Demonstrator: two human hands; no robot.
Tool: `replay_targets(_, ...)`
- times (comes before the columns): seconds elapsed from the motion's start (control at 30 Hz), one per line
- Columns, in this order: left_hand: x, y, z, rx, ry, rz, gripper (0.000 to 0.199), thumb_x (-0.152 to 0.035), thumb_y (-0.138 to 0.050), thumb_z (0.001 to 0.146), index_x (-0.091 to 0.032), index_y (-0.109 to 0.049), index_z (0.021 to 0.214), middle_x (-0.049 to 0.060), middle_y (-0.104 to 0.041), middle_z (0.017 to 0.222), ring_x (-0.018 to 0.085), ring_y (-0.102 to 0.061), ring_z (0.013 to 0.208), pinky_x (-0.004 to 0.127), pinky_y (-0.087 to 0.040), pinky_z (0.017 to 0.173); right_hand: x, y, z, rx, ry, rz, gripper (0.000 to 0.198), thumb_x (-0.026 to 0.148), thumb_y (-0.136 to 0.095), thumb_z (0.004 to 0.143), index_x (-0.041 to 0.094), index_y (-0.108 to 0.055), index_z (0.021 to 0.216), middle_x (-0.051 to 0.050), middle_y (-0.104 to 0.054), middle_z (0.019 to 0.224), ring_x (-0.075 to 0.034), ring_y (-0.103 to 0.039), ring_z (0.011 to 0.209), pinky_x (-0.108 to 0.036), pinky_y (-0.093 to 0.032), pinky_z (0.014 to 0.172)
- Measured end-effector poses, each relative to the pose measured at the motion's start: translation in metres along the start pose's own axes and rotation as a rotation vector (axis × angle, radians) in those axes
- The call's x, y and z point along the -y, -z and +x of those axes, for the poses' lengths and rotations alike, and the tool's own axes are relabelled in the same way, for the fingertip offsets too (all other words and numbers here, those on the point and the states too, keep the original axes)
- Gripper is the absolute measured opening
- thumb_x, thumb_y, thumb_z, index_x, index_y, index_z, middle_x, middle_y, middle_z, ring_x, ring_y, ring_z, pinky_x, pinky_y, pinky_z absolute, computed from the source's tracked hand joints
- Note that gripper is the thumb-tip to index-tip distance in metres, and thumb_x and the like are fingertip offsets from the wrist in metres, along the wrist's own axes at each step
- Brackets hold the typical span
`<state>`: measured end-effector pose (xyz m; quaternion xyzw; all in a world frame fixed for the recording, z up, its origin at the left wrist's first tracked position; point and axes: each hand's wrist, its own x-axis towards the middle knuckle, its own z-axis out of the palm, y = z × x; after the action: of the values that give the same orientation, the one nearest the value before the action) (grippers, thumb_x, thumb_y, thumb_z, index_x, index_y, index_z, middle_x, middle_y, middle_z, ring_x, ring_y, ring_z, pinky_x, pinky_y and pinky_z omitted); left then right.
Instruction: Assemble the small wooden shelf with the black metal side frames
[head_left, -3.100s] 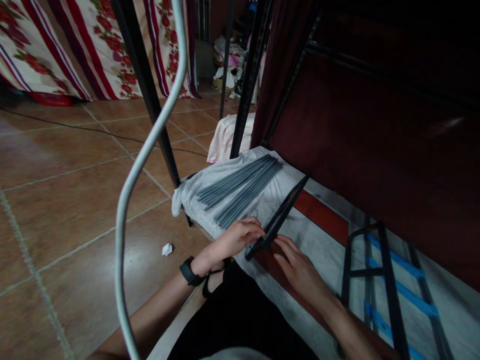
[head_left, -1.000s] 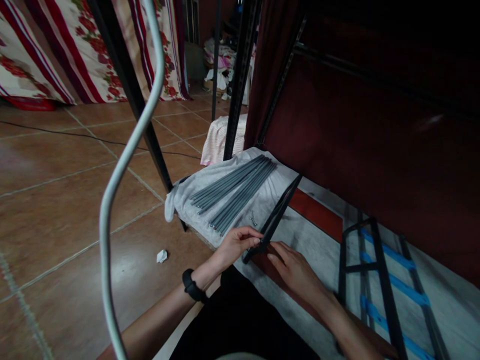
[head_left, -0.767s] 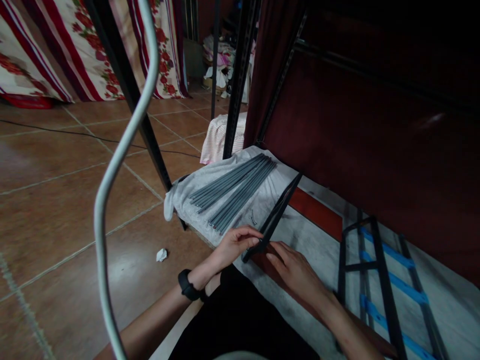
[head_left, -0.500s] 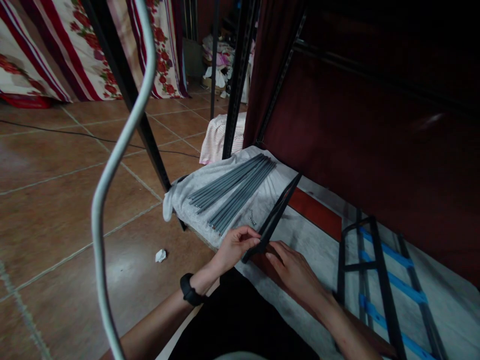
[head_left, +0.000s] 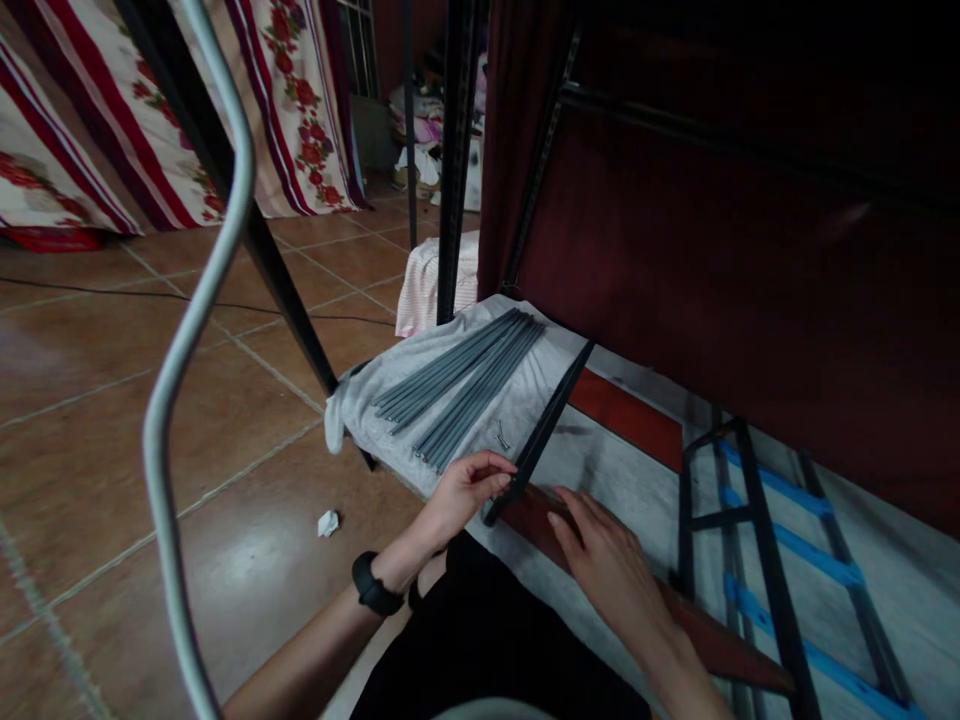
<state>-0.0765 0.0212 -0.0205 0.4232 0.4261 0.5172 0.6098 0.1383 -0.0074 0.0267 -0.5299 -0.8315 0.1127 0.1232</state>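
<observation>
My left hand (head_left: pixel 469 492), a dark band on its wrist, pinches thumb and forefinger together at the near end of a black metal frame piece (head_left: pixel 546 425). What lies between those fingertips is too small to make out. To the right, my right hand (head_left: pixel 604 545) holds nothing; its fingers are apart, over a reddish-brown board (head_left: pixel 739 640) that runs from the frame piece toward the lower right. Two small screws (head_left: pixel 502 436) rest on the grey cloth (head_left: pixel 555 365) just beyond my left fingertips. Two bundles of thin grey rods (head_left: pixel 480 390) lie farther left.
A black frame with blue crosspieces (head_left: pixel 780 550) lies at the right. A bent pale tube (head_left: pixel 161 420) crosses the left foreground, near a black post (head_left: pixel 289 290). Crumpled paper (head_left: pixel 328 523) lies on the tiled floor (head_left: pixel 247 570). A dark red curtain (head_left: pixel 712 280) hangs behind.
My right hand has drawn back to the right, away from the black frame piece. My left hand stays at its near end, still pinching. The view has shifted slightly.
</observation>
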Motion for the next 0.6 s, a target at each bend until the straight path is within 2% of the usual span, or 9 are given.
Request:
replay_targets(0.1,-0.003,-0.001,-0.002,-0.033,0.006,-0.010,0.036,-0.046,-0.076,0.077,-0.015,-0.071,0.096,0.002,-0.067,0.081,0.013,-0.059,0.072,0.025,-0.047,0.069,-0.005,-0.005,-0.018,-0.075,-0.021,-0.029,0.038,0.035,-0.039,0.101,0.021,-0.053,0.134,-0.012,-0.067,0.125,-0.029,-0.064,0.112,-0.049,-0.050,0.097)
replay_targets(0.23,-0.004,-0.003,-0.002,-0.067,0.003,0.082,0.033,-0.046,-0.077,0.075,-0.015,-0.068,0.079,-0.001,-0.060,0.067,0.010,-0.052,0.061,0.024,-0.044,0.063,-0.014,-0.010,-0.042,-0.144,-0.052,-0.023,0.041,0.034,-0.040,0.101,0.023,-0.050,0.138,-0.012,-0.066,0.127,-0.031,-0.063,0.116,-0.052,-0.049,0.099)
replay_targets(0.43,-0.009,-0.005,-0.004,-0.033,-0.013,0.047,0.033,-0.042,-0.079,0.075,-0.017,-0.070,0.094,0.002,-0.066,0.083,0.012,-0.058,0.074,0.025,-0.046,0.071,-0.027,-0.015,-0.060,-0.182,-0.042,-0.041,0.042,0.027,-0.040,0.100,0.022,-0.048,0.141,-0.011,-0.065,0.131,-0.030,-0.060,0.120,-0.054,-0.041,0.109)
replay_targets(0.6,-0.009,-0.010,-0.003,-0.101,-0.025,0.135,0.031,-0.045,-0.077,0.075,-0.016,-0.065,0.078,-0.003,-0.055,0.065,0.009,-0.047,0.058,0.022,-0.040,0.059,-0.030,-0.018,-0.058,-0.177,-0.017,-0.077,0.044,0.020,-0.037,0.100,0.021,-0.047,0.143,-0.010,-0.068,0.125,-0.027,-0.064,0.113,-0.051,-0.044,0.105)
